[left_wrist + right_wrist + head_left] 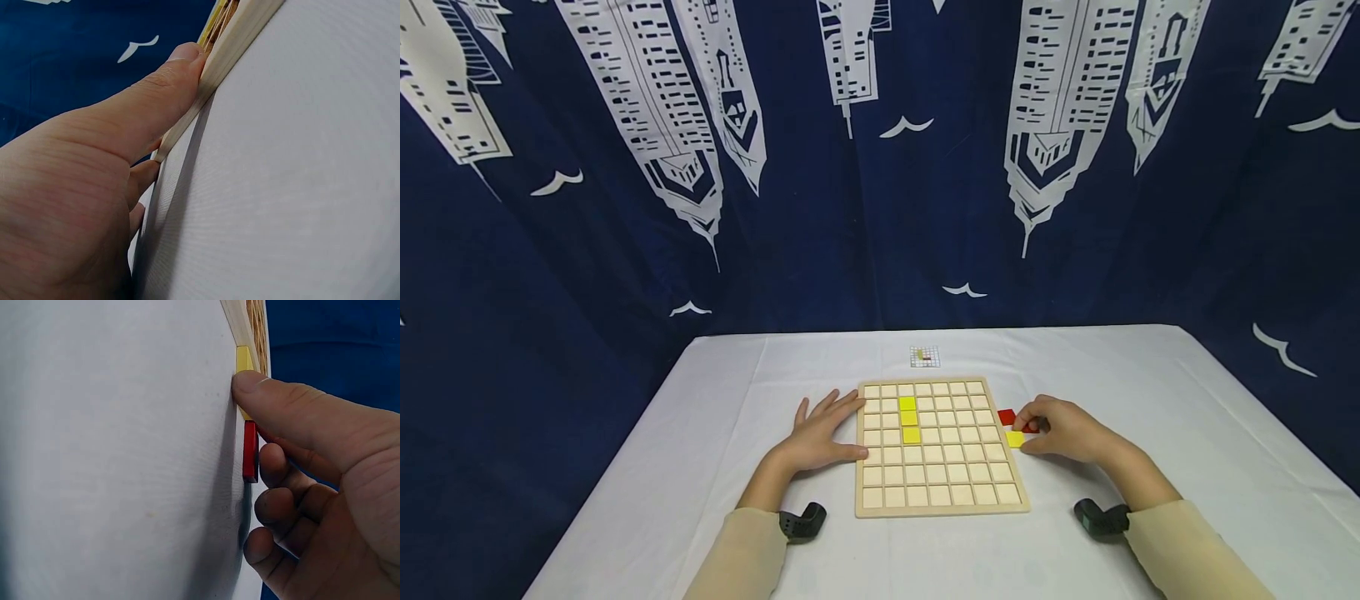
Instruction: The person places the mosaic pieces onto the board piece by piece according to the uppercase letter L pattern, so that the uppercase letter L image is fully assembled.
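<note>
A wooden grid board lies on the table. Three yellow squares form a short column in its upper left part. My left hand is spread at the board's left edge, thumb and fingertips touching the frame; the left wrist view shows the thumb against the rim. Beside the board's right edge, my right hand pinches a yellow square tile between thumb and index finger. In the right wrist view the thumb covers part of that yellow tile. Two red tiles lie close by, one partly hidden by the fingers.
A small printed card with a coloured grid pattern lies beyond the board. White cloth covers the table. A dark blue curtain with white buildings hangs behind it. Each wrist wears a black device.
</note>
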`<state>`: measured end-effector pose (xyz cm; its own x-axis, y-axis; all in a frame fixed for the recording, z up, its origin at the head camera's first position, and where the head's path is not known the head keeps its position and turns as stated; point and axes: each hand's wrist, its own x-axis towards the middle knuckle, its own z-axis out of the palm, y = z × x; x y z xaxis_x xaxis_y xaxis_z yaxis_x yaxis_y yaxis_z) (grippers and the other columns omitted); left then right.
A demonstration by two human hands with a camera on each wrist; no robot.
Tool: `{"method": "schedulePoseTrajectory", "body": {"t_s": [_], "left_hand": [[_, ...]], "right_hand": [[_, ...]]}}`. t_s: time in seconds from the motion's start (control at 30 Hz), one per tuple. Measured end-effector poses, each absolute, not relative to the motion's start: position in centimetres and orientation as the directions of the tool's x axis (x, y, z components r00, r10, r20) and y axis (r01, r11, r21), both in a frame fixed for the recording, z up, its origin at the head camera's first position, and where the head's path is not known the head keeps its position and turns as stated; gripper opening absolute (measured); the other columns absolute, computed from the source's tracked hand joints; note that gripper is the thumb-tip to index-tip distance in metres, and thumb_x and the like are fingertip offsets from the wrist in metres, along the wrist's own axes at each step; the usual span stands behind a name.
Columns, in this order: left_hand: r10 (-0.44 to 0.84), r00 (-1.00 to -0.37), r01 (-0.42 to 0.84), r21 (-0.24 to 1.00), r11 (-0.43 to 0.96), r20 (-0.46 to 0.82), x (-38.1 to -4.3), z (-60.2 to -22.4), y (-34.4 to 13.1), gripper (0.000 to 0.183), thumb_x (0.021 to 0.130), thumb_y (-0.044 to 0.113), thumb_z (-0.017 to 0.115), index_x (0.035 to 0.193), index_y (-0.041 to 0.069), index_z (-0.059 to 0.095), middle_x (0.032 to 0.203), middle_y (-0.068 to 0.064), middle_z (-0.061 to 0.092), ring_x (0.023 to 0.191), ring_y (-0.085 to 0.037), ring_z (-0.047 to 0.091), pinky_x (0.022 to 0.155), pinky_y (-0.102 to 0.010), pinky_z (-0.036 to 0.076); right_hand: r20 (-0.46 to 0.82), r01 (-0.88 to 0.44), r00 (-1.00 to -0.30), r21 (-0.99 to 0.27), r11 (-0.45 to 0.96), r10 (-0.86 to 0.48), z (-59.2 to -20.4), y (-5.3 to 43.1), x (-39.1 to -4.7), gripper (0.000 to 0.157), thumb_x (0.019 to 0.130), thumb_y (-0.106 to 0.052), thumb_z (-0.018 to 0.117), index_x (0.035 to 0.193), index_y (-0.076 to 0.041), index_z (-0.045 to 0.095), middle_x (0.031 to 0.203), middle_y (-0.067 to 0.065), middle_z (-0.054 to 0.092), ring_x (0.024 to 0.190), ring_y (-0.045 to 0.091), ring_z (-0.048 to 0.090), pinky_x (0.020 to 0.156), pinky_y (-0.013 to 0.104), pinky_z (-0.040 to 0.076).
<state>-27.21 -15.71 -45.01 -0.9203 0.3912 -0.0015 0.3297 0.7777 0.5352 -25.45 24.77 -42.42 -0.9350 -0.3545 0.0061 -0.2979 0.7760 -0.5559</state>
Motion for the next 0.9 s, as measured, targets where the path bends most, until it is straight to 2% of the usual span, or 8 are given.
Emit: {"method": "schedulePoseTrajectory", "body": {"t_s": [0.37, 0.9], "left_hand": [[0.386, -0.923, 0.329, 0.516, 0.791, -0.003, -27.3, -45.2, -15.7, 0.085, 0.08, 0.052, 0.078, 0.152, 0.026, 0.043, 0.166, 0.002, 0.03, 0.157, -0.03, 0.012, 0.122, -0.065, -0.01], [0.384, -0.923, 0.33, 0.519, 0.788, 0.004, -27.2, -45.1, -15.7, 0.085, 0.079, 0.051, 0.079, 0.152, 0.024, 0.044, 0.165, 0.0, 0.031, 0.157, -0.032, 0.013, 0.122, -0.066, -0.009]], "right_hand": [[0.037, -0.325, -0.932, -0.524, 0.787, -0.36, -42.4, 24.8, -25.7, 0.023, 0.077, -0.015, 0.084, 0.095, -0.013, 0.07, 0.085, -0.001, 0.056, 0.08, 0.013, 0.048, 0.065, 0.021, 0.04], [0.091, -0.405, -0.893, -0.586, 0.701, -0.44, -41.2, 23.0, -25.7, 0.021, 0.077, -0.015, 0.085, 0.094, -0.013, 0.071, 0.085, 0.003, 0.057, 0.076, 0.013, 0.05, 0.062, 0.019, 0.042]]}}
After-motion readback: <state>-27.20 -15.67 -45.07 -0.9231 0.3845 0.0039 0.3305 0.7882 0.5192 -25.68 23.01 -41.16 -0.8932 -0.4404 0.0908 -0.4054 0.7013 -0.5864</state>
